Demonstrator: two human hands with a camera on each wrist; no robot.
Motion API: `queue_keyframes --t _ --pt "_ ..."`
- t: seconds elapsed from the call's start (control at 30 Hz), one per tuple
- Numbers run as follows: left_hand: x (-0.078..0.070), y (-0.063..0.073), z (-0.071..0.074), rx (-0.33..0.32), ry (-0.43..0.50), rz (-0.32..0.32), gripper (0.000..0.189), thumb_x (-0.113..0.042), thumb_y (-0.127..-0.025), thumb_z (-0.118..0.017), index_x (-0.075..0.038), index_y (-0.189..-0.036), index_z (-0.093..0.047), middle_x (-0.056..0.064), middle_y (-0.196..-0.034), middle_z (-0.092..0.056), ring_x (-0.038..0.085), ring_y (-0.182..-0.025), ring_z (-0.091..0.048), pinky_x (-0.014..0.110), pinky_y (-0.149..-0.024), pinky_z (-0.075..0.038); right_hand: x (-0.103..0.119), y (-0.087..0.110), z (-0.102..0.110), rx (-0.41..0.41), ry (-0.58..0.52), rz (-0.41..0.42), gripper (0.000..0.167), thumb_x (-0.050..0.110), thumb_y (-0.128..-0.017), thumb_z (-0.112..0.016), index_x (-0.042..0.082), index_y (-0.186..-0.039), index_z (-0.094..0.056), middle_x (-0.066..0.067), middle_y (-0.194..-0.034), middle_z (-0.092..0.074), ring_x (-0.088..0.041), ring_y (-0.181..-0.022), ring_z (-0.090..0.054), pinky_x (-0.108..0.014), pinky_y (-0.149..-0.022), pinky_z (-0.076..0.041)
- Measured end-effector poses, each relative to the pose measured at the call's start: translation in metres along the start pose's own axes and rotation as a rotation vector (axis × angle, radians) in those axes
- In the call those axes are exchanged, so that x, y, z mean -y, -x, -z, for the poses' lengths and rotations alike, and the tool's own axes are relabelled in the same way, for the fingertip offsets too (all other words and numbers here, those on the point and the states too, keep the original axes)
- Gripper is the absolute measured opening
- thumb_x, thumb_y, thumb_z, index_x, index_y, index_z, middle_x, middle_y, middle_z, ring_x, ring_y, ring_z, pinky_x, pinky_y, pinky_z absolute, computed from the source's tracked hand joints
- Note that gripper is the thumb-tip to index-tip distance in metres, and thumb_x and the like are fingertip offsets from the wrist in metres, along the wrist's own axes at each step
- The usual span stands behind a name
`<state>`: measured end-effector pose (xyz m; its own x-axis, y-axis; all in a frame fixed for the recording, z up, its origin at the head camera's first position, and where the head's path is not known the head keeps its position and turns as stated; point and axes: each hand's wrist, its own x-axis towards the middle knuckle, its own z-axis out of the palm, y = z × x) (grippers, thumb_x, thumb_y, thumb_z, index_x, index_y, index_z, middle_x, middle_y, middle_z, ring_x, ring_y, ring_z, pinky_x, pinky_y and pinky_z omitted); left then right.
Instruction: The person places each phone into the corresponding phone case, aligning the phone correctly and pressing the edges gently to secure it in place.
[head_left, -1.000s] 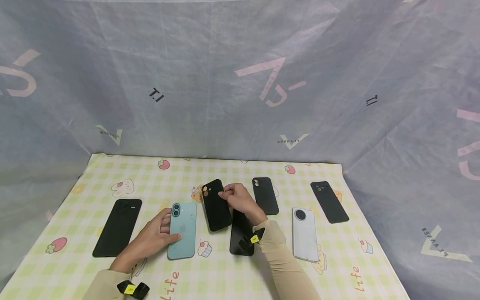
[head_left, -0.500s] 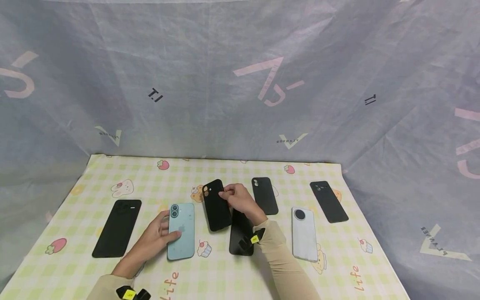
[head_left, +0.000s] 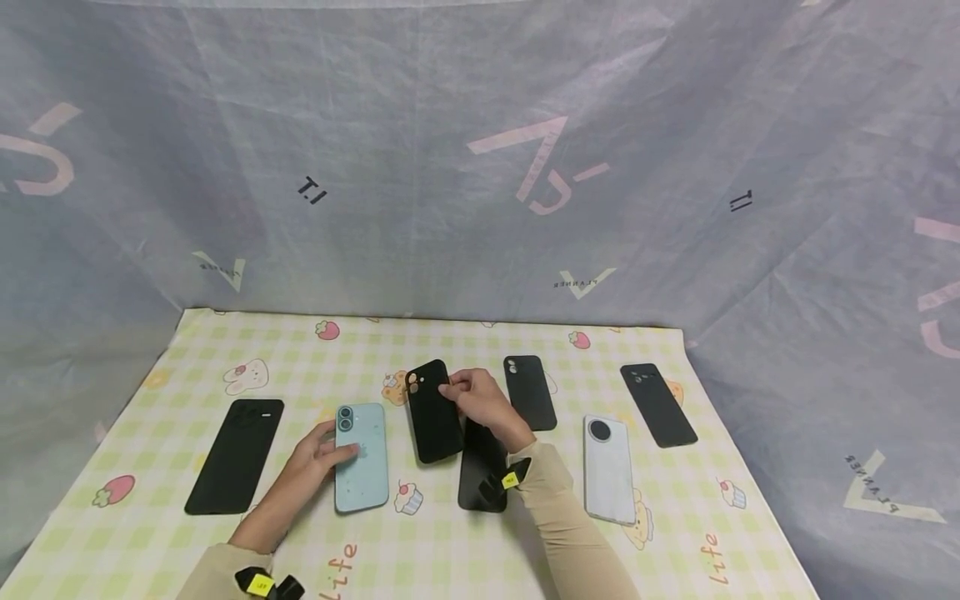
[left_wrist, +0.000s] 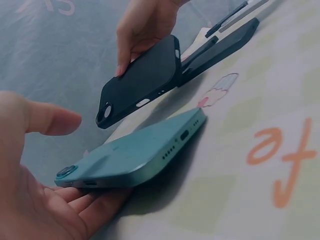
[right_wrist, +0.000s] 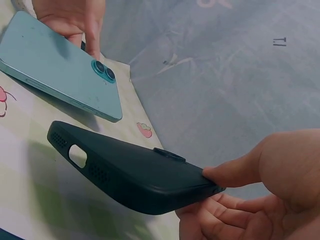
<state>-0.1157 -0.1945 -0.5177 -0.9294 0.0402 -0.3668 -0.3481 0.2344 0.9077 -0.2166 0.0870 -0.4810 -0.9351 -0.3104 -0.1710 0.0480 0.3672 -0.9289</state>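
My left hand [head_left: 311,458] holds a light blue phone [head_left: 362,467], back side up. In the left wrist view its fingers [left_wrist: 90,207] are bent under the phone's edge, and the thumb is raised over the back, apart from it. The phone tilts, with a shadow beneath it. With thumb and fingers, my right hand [head_left: 483,400] pinches the edge of a black phone case [head_left: 435,429] near its camera cutouts. That case hangs tilted above the table, to the right of the phone. The two do not touch.
A dark phone-shaped slab [head_left: 480,483] lies partly under my right wrist. Another black slab [head_left: 234,458] lies on the left. To the right are a black case [head_left: 531,396], a white phone [head_left: 609,475] and another black case [head_left: 660,408]. A grey curtain [head_left: 420,167] stands behind.
My left hand has shifted the blue phone slightly left and away from me, and its thumb sits higher along the back. The right hand and black case have barely moved.
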Motion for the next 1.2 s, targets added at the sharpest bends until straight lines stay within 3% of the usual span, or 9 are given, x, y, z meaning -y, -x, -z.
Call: queue_keyframes --t 0.1,0.2,0.33,0.53,0.73,1.0,1.2 --pt "-0.002 -0.003 0.002 -0.014 -0.008 -0.003 0.081 -0.037 -0.108 -0.063 -0.001 -0.168 -0.022 0.025 -0.153 -0.054 0.029 -0.13 -0.06 0.042 -0.112 -0.043 -0.001 0.001 0.0 -0.006 -0.003 0.007 0.017 0.014 -0.107 -0.066 -0.002 -0.106 -0.069 0.002 -0.071 -0.058 -0.014 -0.063 -0.055 -0.033 -0.067 -0.053" --pt "-0.004 -0.008 0.004 -0.022 0.019 -0.017 0.076 -0.035 -0.111 -0.058 0.002 -0.166 -0.022 0.026 -0.147 -0.058 0.021 -0.113 -0.068 0.032 -0.096 -0.054 -0.001 0.001 0.0 -0.014 -0.01 0.007 0.019 0.015 -0.108 -0.066 -0.003 -0.108 -0.07 0.002 -0.073 -0.061 -0.013 -0.064 -0.056 -0.029 -0.067 -0.051" --pt "-0.006 -0.013 0.005 -0.024 0.083 -0.014 0.07 -0.04 -0.115 -0.051 0.004 -0.164 -0.026 0.023 -0.134 -0.066 0.01 -0.097 -0.071 0.024 -0.081 -0.058 0.001 0.001 -0.001 -0.013 -0.039 0.008 0.019 0.015 -0.108 -0.066 -0.003 -0.107 -0.071 0.003 -0.075 -0.066 -0.011 -0.065 -0.061 -0.031 -0.07 -0.055" --pt "-0.011 -0.02 0.004 0.013 0.143 -0.016 0.08 -0.055 -0.116 -0.033 0.008 -0.164 -0.024 0.03 -0.146 -0.06 0.012 -0.111 -0.071 0.023 -0.085 -0.058 0.008 0.002 -0.004 0.006 -0.1 0.023 0.019 0.015 -0.107 -0.066 -0.003 -0.102 -0.072 0.005 -0.077 -0.068 -0.011 -0.066 -0.063 -0.05 -0.08 -0.061" --pt "-0.016 -0.028 0.0 0.047 0.192 -0.034 0.09 -0.064 -0.113 -0.021 0.007 -0.167 -0.019 0.036 -0.153 -0.05 0.02 -0.118 -0.071 0.025 -0.086 -0.059 0.014 0.002 -0.013 0.035 -0.135 0.041 0.02 0.016 -0.107 -0.067 -0.003 -0.102 -0.072 0.004 -0.078 -0.067 -0.013 -0.067 -0.062 -0.044 -0.076 -0.06" --pt "-0.021 -0.032 -0.007 0.072 0.29 -0.05 0.092 -0.065 -0.112 -0.021 0.01 -0.165 -0.021 0.039 -0.146 -0.055 0.016 -0.105 -0.072 0.028 -0.083 -0.059 0.018 0.004 -0.029 0.058 -0.148 0.034 0.019 0.015 -0.104 -0.07 -0.004 -0.105 -0.074 0.004 -0.079 -0.069 -0.012 -0.067 -0.061 -0.033 -0.069 -0.055" --pt "-0.023 -0.031 -0.011 0.069 0.314 -0.043 0.09 -0.064 -0.113 -0.022 0.01 -0.164 -0.023 0.034 -0.142 -0.062 0.015 -0.101 -0.072 0.027 -0.082 -0.059 0.019 0.005 -0.04 0.058 -0.162 0.034 0.019 0.014 -0.103 -0.071 -0.005 -0.105 -0.074 0.003 -0.079 -0.071 -0.011 -0.066 -0.061 -0.035 -0.07 -0.056"
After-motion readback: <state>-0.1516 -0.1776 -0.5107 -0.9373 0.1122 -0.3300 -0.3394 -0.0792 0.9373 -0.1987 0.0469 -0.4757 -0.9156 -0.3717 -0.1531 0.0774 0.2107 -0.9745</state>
